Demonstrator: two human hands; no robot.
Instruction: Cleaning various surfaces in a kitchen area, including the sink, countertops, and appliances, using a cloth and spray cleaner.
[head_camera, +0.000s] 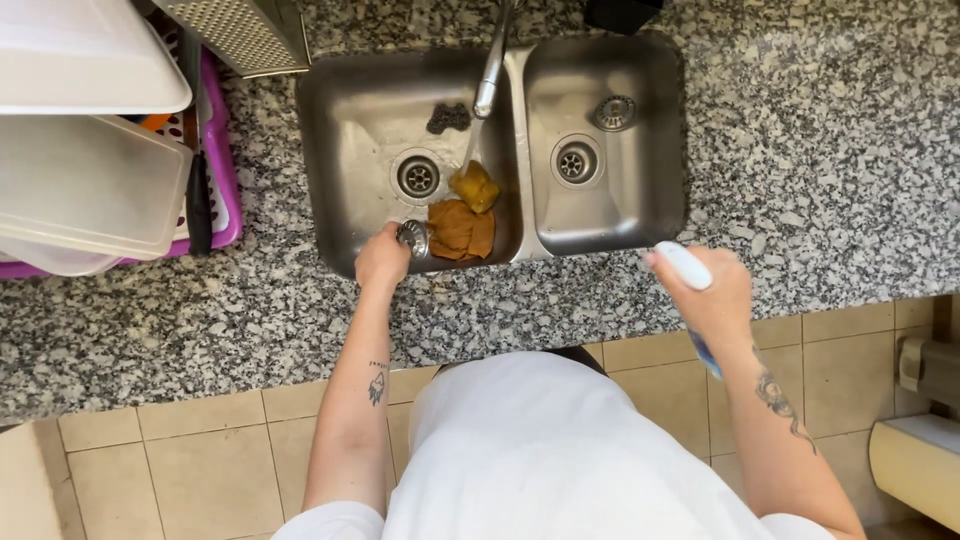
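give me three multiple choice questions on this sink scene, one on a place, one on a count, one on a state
1. Where do the brown cloth and yellow sponge lie?
A. in the left basin
B. in the right basin
C. on the counter

2. How many basins does the sink have?
A. one
B. two
C. three

3. What is the right hand doing?
A. resting flat on the counter
B. gripping a spray bottle
C. turning the tap

Answers: 1 A, both sit beside the left basin's drain, close to the left hand. 2 B, a ridge splits the steel into two bowls. 3 B, its fingers wrap the spray bottle, white on top and blue below, over the granite counter's edge.
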